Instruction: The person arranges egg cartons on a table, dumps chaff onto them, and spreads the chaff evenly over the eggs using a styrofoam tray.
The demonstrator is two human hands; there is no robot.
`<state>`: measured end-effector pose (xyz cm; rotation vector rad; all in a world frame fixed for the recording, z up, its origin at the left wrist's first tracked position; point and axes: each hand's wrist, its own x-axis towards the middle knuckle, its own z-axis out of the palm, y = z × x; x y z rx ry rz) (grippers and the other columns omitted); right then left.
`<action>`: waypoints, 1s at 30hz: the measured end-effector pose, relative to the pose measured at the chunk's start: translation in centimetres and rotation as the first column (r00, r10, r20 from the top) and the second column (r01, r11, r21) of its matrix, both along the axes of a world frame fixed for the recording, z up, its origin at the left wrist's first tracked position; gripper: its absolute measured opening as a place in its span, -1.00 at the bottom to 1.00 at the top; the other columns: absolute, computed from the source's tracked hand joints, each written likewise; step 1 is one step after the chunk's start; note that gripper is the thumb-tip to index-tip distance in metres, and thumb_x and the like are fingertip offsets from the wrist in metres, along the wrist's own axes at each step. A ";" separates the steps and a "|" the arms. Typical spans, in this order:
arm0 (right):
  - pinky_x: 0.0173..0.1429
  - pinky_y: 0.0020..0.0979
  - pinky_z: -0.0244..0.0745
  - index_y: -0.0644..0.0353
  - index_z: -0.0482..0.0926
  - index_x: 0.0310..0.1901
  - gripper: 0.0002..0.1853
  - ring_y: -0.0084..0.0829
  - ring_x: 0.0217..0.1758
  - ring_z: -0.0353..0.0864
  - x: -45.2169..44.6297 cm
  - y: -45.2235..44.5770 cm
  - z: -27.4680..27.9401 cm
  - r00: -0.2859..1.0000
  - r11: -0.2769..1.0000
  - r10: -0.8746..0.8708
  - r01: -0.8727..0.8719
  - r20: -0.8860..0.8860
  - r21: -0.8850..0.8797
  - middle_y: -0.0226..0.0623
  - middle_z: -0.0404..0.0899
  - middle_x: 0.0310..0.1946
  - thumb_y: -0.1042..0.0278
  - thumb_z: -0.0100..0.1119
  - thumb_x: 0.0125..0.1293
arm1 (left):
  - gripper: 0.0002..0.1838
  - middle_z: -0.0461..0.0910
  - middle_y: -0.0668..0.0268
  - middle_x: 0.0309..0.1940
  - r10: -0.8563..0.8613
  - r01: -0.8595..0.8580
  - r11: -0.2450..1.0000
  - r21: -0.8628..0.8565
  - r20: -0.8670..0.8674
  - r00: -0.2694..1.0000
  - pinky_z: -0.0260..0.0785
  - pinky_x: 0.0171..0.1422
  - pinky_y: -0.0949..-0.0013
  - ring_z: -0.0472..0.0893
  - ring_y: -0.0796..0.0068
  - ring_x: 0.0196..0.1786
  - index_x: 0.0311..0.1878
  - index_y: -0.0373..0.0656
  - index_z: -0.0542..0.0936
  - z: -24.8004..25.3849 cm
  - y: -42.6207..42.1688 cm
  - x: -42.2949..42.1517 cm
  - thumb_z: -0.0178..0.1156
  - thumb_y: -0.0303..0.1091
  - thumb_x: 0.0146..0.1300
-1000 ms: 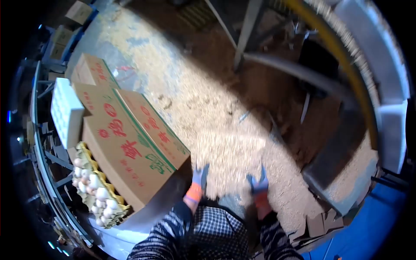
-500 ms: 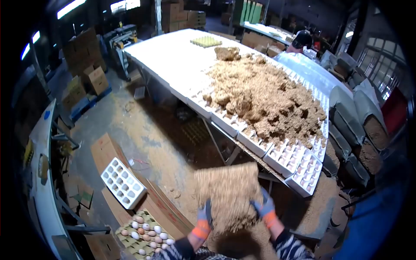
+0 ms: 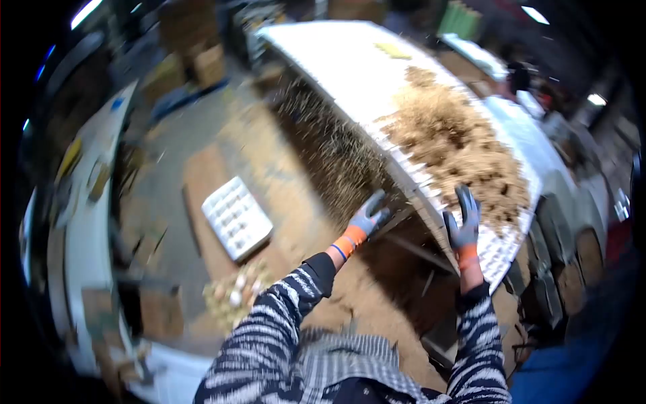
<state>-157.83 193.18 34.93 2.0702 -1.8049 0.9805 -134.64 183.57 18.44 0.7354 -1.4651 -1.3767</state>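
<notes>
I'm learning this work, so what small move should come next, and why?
Perhaps reach the right hand forward to the brown heap: it is open, holds nothing, and is nearer the heap than the left hand, also open.

Loose brown flakes point(image 3: 340, 145) hang scattered in midair beside the white table point(image 3: 336, 57), on which 1 clumpy heap point(image 3: 464, 138) lies.

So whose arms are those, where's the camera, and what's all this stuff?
No robot here! These are a person's own arms in patterned sleeves. The camera is worn on their head, looking forward and down. The gloved left hand and gloved right hand are open, and neither seems to hold anything. Loose brown bits blur through the air beyond the left hand. A brown, crumbly heap lies on the long white table.
</notes>
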 end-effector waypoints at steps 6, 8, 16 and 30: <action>0.49 -0.06 0.07 0.05 0.55 0.18 -0.44 -0.08 0.38 0.32 3.4 18.9 -20.3 0.985 0.760 -0.007 -0.105 0.170 0.641 -0.15 0.44 0.27 0.23 0.33 0.07 | -0.44 0.47 0.10 0.22 0.402 -0.389 0.906 -0.165 0.619 0.675 0.25 0.42 0.15 0.42 0.06 0.31 0.28 -0.02 0.48 -8.5 22.0 24.4 0.30 -0.31 0.16; 0.49 -0.05 0.06 -0.02 0.55 0.18 -0.42 -0.11 0.40 0.29 3.5 25.2 -25.1 0.997 0.593 0.000 -0.061 0.076 0.803 -0.15 0.42 0.29 0.01 0.32 0.09 | -0.43 0.49 0.11 0.18 0.498 -0.499 0.843 -0.201 0.642 0.583 0.30 0.37 0.13 0.45 0.07 0.26 0.24 -0.04 0.51 -6.9 24.5 29.9 0.29 -0.44 0.08; 0.39 -0.21 0.30 0.01 0.54 0.20 -0.40 -0.08 0.34 0.40 -2.1 37.5 -27.5 0.955 0.214 -0.185 -0.192 0.232 0.958 -0.10 0.45 0.27 -0.06 0.28 0.14 | -0.41 0.24 0.16 0.45 0.331 -0.521 0.836 -0.172 0.915 0.229 0.36 0.33 0.15 0.48 0.08 0.28 0.30 0.08 0.48 -11.0 15.9 34.5 0.24 -0.13 0.14; 0.33 -0.23 0.35 0.06 0.57 0.18 -0.38 -0.09 0.27 0.48 -9.7 49.6 -23.4 0.874 -0.078 -0.475 0.069 -0.098 0.995 -0.06 0.57 0.15 -0.20 0.15 0.22 | -0.13 0.45 0.17 0.25 0.403 -0.729 0.620 -0.290 0.915 -0.021 0.36 0.26 0.14 0.50 0.12 0.19 0.42 -0.02 0.29 -18.6 8.1 35.2 0.39 -0.36 -0.05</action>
